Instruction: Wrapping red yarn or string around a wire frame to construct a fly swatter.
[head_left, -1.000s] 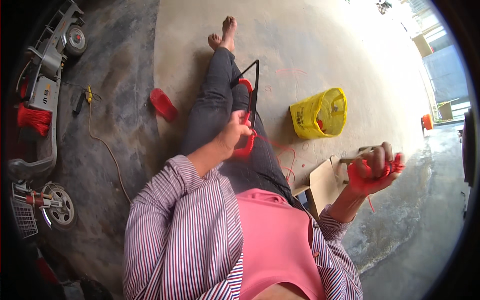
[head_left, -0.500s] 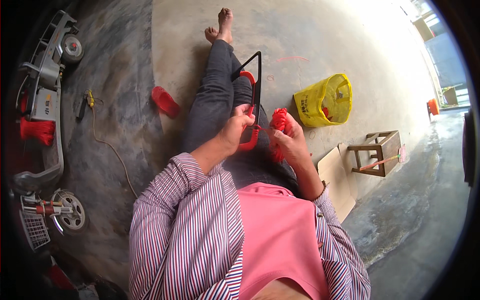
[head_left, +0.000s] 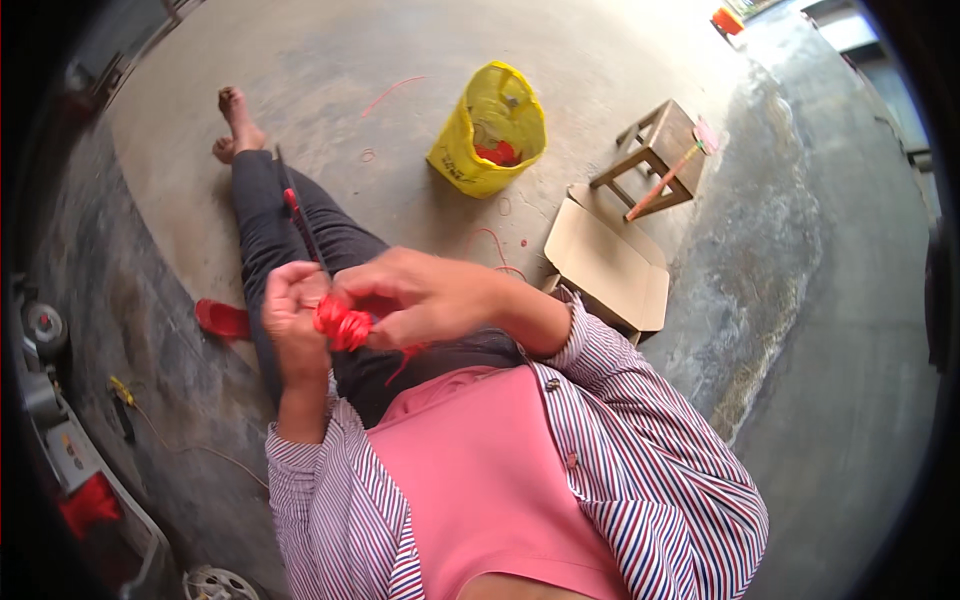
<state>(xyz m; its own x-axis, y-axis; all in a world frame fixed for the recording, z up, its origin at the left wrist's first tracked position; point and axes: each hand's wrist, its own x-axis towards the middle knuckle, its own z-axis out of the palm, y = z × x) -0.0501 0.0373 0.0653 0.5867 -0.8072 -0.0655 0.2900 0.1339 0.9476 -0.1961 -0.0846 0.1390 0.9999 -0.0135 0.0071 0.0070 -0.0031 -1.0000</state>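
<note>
My two hands meet over my lap. My left hand (head_left: 297,315) is closed around the lower end of a thin black-and-red frame (head_left: 305,225), seen almost edge-on and pointing away over my leg. A bundle of shiny red cord (head_left: 343,323) lies between my hands, against the left palm. My right hand (head_left: 420,298) reaches across from the right, its thumb and fingers closed around the bundle's side. A loose red strand (head_left: 400,365) hangs below it. The fingers partly hide where the bundle and the frame meet.
A yellow bucket-shaped bag (head_left: 470,165) with red material inside stands ahead. To its right are a wooden stool (head_left: 665,145) and an opened cardboard box (head_left: 605,260). A red shoe (head_left: 222,320) lies left of my legs. Red strands lie on the floor. A yellow-ended cable (head_left: 165,440) runs at left.
My view has swung to the right. My right hand has come leftward to my left hand with the red bundle. The frame has turned from side-on to edge-on.
</note>
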